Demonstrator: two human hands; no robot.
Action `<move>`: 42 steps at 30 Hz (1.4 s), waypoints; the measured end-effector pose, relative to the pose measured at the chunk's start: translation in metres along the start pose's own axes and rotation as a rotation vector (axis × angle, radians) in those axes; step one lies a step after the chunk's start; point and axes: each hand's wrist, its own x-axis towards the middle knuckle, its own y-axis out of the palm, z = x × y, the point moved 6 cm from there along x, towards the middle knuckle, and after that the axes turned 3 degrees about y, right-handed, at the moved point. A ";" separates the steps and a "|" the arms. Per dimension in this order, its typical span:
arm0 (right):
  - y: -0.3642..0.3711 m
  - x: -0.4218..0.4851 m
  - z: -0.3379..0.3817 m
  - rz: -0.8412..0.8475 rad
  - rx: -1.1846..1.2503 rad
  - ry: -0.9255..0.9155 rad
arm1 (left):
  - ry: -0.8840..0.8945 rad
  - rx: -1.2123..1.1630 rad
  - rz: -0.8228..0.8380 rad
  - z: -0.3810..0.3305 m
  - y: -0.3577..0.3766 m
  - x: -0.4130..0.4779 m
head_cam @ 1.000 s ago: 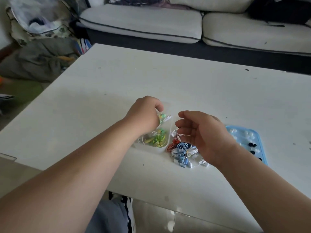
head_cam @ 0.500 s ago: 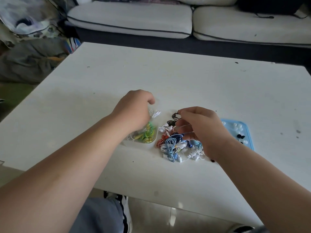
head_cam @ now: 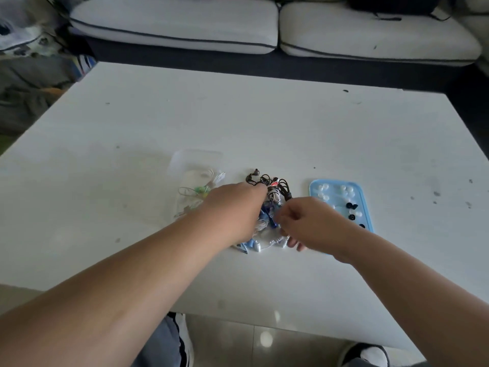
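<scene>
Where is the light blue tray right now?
In the head view, the light blue tray lies on the white table, just beyond the right hand, right of the earphone pile.

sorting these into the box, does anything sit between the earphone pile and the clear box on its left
No object does. Only the left hand reaches across that gap onto the earphone pile; the clear box lies just apart.

A white tabletop (head_cam: 264,123) carries a blue tray (head_cam: 363,201) dotted with small white and black ear tips (head_cam: 325,198). To its left is a clear plastic box (head_cam: 195,160) with green cables (head_cam: 201,189) inside. Beyond the tabletop stands a pale sofa (head_cam: 174,25).
</scene>
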 end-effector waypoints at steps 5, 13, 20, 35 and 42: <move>0.009 -0.008 0.004 0.065 -0.056 -0.065 | -0.008 -0.066 -0.010 0.000 -0.006 -0.003; 0.009 -0.013 0.006 0.062 0.023 -0.054 | -0.164 -0.495 -0.195 0.019 -0.050 -0.010; 0.006 -0.014 0.019 0.147 0.511 -0.128 | -0.278 -1.197 -0.142 0.010 -0.064 -0.016; -0.012 -0.035 0.026 0.298 1.072 -0.153 | -0.210 -1.436 0.015 -0.005 -0.056 -0.017; -0.015 -0.042 0.002 0.280 1.054 -0.153 | -0.094 -1.350 0.132 -0.035 -0.041 -0.013</move>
